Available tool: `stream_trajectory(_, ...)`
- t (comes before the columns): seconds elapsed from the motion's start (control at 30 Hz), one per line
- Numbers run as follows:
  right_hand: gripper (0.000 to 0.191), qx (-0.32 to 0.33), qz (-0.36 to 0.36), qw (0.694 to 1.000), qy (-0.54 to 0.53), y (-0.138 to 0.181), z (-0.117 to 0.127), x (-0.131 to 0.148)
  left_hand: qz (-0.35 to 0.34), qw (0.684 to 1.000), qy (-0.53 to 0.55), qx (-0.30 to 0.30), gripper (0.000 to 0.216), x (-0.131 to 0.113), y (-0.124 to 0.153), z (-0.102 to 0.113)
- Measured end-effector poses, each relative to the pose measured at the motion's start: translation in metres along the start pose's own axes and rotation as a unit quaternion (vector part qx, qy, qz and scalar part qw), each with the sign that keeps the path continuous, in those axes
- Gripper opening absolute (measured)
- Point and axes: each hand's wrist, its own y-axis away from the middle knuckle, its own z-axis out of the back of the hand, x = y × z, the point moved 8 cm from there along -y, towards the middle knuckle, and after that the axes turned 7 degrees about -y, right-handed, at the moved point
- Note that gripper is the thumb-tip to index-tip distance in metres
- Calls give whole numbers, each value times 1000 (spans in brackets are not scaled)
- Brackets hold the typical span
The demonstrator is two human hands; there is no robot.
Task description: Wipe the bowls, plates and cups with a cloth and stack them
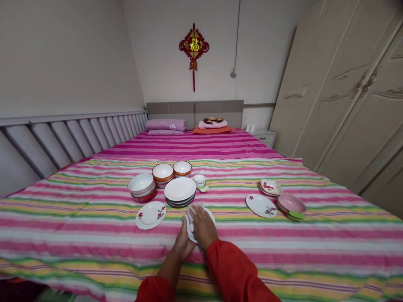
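My left hand (183,240) grips the near left edge of a white plate (210,214) with a dark floral print, held above the bedspread. Across the face of that plate lies my right hand (204,227), its fingers pressing a thin white cloth (190,213) against it; much of the cloth is hidden. Just beyond stands a stack of plates (179,188), white on top with dark rims below. Left of my hands, a flowered white plate (151,215) lies flat on its own.
Behind are stacked bowls (141,183), more bowls (163,172), orange-rimmed bowls (182,168) and small white dishes (199,180). To the right sit an oval flowered plate (261,205), square dishes (271,187) and pink bowls (292,203) with a green piece. Striped cloth (233,260) covers the bed.
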Motion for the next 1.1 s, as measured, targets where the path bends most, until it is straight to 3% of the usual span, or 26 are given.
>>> stream_trajectory(0.2,61,-67,-6,997,23,33,15,-26,13,1000,-7,26,59,4,0,-3)
stream_trajectory(0.37,57,-56,45,997,7,68,-3,0,23,1000,-13,-10,64,1,9,-7)
stream_trajectory(0.53,56,16,28,999,-15,43,-16,22,23,998,-1,-63,66,-2,14,-5)
stream_trajectory(0.73,61,17,-32,999,10,4,4,0,-6,999,-4,-50,57,-4,7,-7)
stream_trajectory(0.83,56,-2,-39,999,26,14,13,-10,0,999,-4,-48,57,-3,7,-6)
stream_trajectory(0.93,50,-16,-2,999,35,39,13,-9,7,998,-8,-59,59,-2,9,-4)
stream_trajectory(1.1,63,27,85,994,55,67,4,-4,24,999,-18,-45,61,-1,11,-8)
